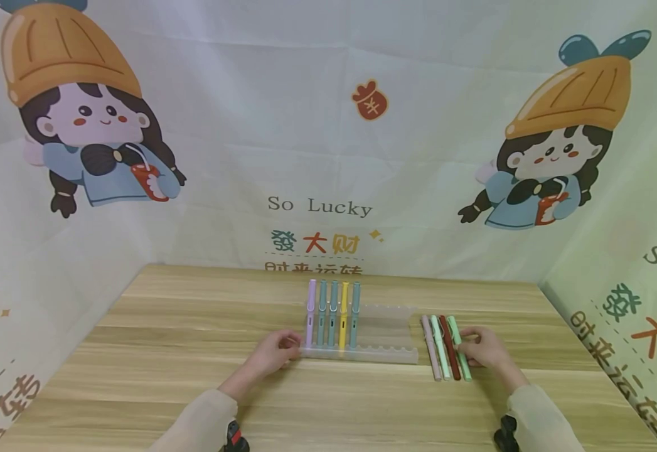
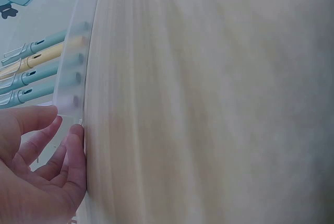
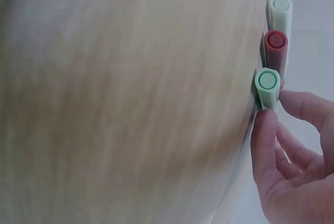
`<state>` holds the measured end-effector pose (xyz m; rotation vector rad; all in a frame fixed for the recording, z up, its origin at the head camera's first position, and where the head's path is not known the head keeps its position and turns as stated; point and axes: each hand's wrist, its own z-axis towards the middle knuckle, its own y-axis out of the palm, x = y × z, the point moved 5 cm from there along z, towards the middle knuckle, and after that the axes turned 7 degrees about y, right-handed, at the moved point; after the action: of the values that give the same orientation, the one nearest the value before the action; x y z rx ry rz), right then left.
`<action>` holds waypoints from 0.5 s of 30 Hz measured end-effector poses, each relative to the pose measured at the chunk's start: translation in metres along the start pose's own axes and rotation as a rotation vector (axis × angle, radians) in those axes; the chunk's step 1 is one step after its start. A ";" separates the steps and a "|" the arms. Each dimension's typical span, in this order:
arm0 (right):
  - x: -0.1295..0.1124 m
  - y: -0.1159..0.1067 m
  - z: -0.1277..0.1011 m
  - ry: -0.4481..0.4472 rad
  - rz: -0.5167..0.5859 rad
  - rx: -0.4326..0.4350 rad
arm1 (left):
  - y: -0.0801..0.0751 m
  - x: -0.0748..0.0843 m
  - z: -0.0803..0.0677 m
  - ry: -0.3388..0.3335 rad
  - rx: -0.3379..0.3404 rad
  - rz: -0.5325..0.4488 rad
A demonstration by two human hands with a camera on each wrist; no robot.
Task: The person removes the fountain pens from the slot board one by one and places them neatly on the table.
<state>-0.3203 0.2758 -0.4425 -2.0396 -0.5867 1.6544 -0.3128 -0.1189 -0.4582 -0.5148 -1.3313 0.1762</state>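
Note:
A translucent pen rack (image 1: 384, 355) with a notched front ledge lies on the table. Standing in its left part are a lilac pen (image 1: 310, 314), three teal pens (image 1: 355, 314) and a yellow pen (image 1: 343, 317). My left hand (image 1: 276, 351) is at the rack's left end, its thumb tip and fingertips touching the corner. To the right of the rack lie a mauve pen (image 1: 431, 348), a pale mint pen (image 1: 441, 348), a dark red pen (image 1: 450, 351) and a green pen (image 1: 464, 367). With thumb and fingers, my right hand (image 1: 483, 348) pinches the green pen, the outermost.
The wooden table (image 1: 328, 408) extends around the rack and loose pens. A printed cloth (image 1: 238, 125) hangs behind it and along both sides. The right part of the rack has notches with no pens in them.

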 end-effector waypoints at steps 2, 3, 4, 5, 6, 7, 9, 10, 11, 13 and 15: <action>-0.001 -0.002 0.000 -0.013 0.003 0.024 | 0.000 -0.001 0.000 0.006 0.004 0.003; -0.002 -0.002 0.000 -0.022 0.005 0.040 | 0.001 -0.001 0.001 0.010 0.006 0.004; -0.003 -0.003 0.000 -0.033 0.005 0.055 | 0.001 -0.001 0.001 0.013 0.007 0.005; -0.004 -0.004 0.000 -0.042 0.002 0.073 | 0.001 -0.001 0.001 0.016 0.010 0.006; -0.006 -0.005 0.000 -0.051 -0.002 0.086 | 0.001 -0.001 0.000 0.019 0.011 0.004; -0.008 -0.005 0.000 -0.058 -0.004 0.100 | 0.001 -0.001 0.000 0.022 0.011 0.003; -0.012 -0.006 0.000 -0.071 -0.009 0.121 | 0.001 -0.001 0.000 0.025 0.011 -0.003; -0.014 -0.006 -0.001 -0.076 -0.012 0.130 | 0.001 -0.001 0.000 0.026 0.011 -0.004; -0.017 -0.005 -0.001 -0.082 -0.013 0.135 | 0.000 0.000 0.000 0.027 0.011 -0.006; -0.022 -0.004 -0.002 -0.102 -0.007 0.151 | 0.000 0.000 -0.001 0.030 0.010 -0.006; -0.027 -0.001 -0.003 -0.125 0.004 0.163 | 0.000 0.001 -0.001 0.031 0.008 -0.002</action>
<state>-0.3230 0.2607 -0.4196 -1.8336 -0.4723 1.7810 -0.3119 -0.1186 -0.4577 -0.5072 -1.3007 0.1715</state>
